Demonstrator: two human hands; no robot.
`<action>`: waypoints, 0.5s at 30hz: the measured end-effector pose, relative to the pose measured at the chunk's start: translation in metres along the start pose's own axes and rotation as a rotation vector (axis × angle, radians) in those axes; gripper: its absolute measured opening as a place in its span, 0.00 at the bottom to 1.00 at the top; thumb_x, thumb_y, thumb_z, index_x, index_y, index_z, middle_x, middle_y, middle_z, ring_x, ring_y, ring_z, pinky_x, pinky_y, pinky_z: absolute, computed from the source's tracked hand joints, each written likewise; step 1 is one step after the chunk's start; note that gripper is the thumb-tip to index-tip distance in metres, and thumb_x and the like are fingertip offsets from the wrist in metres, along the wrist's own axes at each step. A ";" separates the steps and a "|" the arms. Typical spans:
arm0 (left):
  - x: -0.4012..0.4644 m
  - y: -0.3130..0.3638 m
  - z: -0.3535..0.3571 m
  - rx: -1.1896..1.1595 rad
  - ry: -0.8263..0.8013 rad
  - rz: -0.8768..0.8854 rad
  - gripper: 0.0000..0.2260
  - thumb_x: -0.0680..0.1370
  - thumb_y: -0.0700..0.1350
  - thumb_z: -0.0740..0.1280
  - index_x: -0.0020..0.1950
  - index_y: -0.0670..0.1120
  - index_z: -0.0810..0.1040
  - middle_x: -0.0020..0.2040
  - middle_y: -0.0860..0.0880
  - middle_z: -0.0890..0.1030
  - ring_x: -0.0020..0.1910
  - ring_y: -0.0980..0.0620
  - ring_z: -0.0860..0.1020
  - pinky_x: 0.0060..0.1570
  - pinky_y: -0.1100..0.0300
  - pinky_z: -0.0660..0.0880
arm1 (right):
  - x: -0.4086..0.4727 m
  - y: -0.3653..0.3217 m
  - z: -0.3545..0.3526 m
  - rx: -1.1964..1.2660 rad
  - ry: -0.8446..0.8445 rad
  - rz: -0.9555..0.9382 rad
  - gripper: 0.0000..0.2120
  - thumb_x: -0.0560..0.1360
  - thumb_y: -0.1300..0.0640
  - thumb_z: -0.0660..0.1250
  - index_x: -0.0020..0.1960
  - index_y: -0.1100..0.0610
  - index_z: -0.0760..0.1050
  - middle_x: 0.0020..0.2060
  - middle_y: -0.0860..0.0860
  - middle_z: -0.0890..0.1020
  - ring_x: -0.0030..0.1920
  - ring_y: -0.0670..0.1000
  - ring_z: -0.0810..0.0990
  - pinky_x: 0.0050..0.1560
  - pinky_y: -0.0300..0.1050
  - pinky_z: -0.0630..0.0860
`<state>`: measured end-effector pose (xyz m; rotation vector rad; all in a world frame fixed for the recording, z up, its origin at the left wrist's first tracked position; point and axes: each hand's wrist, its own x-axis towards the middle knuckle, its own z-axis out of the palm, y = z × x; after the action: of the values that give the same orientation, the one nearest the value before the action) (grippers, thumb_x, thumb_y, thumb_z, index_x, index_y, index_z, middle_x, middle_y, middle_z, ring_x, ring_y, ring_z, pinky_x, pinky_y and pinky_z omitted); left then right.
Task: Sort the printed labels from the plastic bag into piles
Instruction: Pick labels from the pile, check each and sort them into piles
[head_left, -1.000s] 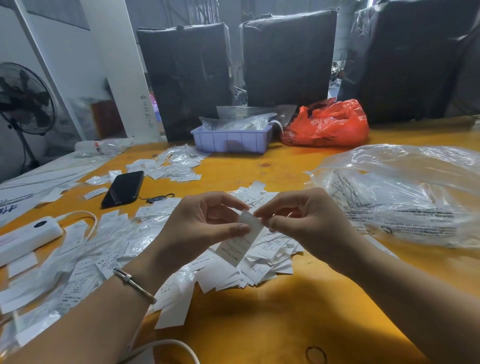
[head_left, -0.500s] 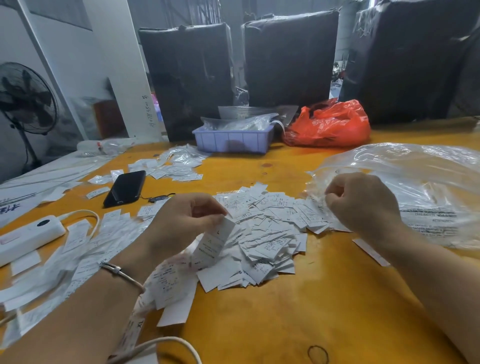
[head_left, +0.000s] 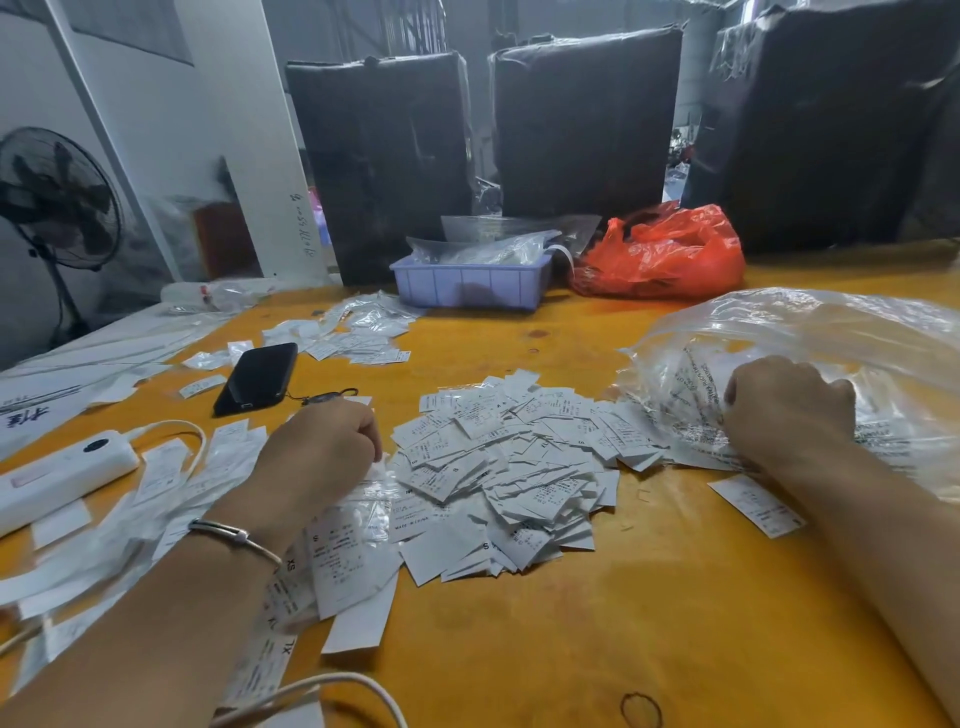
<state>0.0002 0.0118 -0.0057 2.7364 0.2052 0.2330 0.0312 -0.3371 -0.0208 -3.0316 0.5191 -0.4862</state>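
Right hand (head_left: 789, 410) grips the clear crinkled plastic bag (head_left: 810, 353) of printed labels at three o'clock; left hand (head_left: 322, 447), curled, its grasp hidden, rests at nine o'clock beside the central heap of white paper labels (head_left: 509, 467)

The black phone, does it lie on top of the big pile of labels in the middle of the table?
No, the black phone lies on bare orange table, to the left of and behind the pile of labels, apart from it.

Left hand (head_left: 317, 457) rests, fingers curled, on labels at the left edge of the central label pile (head_left: 509, 467). Right hand (head_left: 789, 410) grips the clear plastic bag (head_left: 831, 338) on the yellow tabletop (head_left: 597, 649).
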 end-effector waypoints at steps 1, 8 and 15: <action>0.000 0.000 0.000 0.009 0.000 -0.003 0.15 0.73 0.33 0.57 0.39 0.50 0.78 0.43 0.52 0.77 0.42 0.54 0.72 0.35 0.59 0.65 | 0.000 0.000 0.000 0.003 0.008 0.001 0.07 0.74 0.58 0.65 0.51 0.56 0.79 0.50 0.54 0.78 0.54 0.59 0.75 0.58 0.52 0.65; 0.000 0.001 0.005 -0.010 0.057 0.057 0.17 0.73 0.32 0.57 0.44 0.51 0.79 0.53 0.50 0.77 0.53 0.48 0.74 0.44 0.56 0.69 | 0.001 0.001 0.004 -0.032 0.024 0.019 0.12 0.76 0.59 0.62 0.59 0.59 0.74 0.56 0.57 0.74 0.60 0.60 0.71 0.59 0.54 0.67; -0.004 0.008 0.010 -0.262 0.094 0.224 0.19 0.75 0.29 0.57 0.49 0.50 0.81 0.61 0.49 0.75 0.63 0.50 0.71 0.57 0.57 0.66 | 0.004 0.001 0.004 0.013 0.087 0.005 0.09 0.74 0.62 0.62 0.51 0.58 0.80 0.50 0.56 0.80 0.53 0.59 0.75 0.55 0.51 0.70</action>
<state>-0.0010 -0.0001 -0.0124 2.4864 -0.1015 0.4196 0.0361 -0.3394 -0.0235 -3.0068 0.5245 -0.6212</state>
